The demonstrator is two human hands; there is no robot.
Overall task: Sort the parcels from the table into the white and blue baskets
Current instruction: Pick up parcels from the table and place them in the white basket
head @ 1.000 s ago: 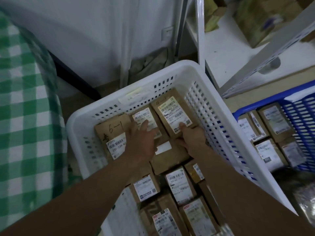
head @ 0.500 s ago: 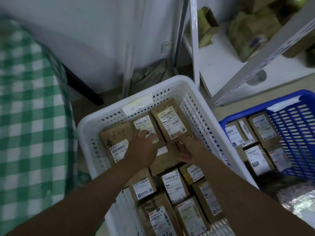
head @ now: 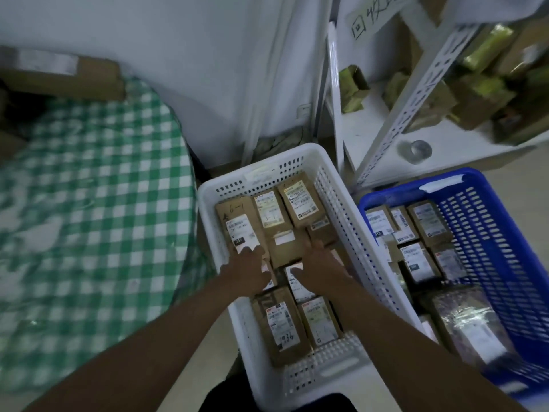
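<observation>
The white basket [head: 341, 203] sits on the floor in front of me, packed with several brown labelled parcels [head: 300, 200]. Both hands are inside it. My left hand [head: 246, 270] hangs over the parcels left of centre, fingers relaxed, holding nothing. My right hand [head: 320, 269] lies just right of it with loose fingers pointing at a plain brown parcel [head: 285, 248] between the hands. The blue basket [head: 487, 233] stands to the right, also holding several parcels [head: 427, 220]. The table with the green checked cloth [head: 89, 218] is on the left.
A cardboard box [head: 68, 75] lies at the table's far edge. White metal shelving [head: 416, 90] with green and brown boxes stands behind the baskets, a tape roll [head: 417, 150] on its lowest shelf. A foil-wrapped bundle [head: 466, 319] fills the blue basket's near end.
Both hands have drawn back toward me from the far-row parcels, and neither holds anything. My view has risen and pulled back, showing more of the table and shelving.
</observation>
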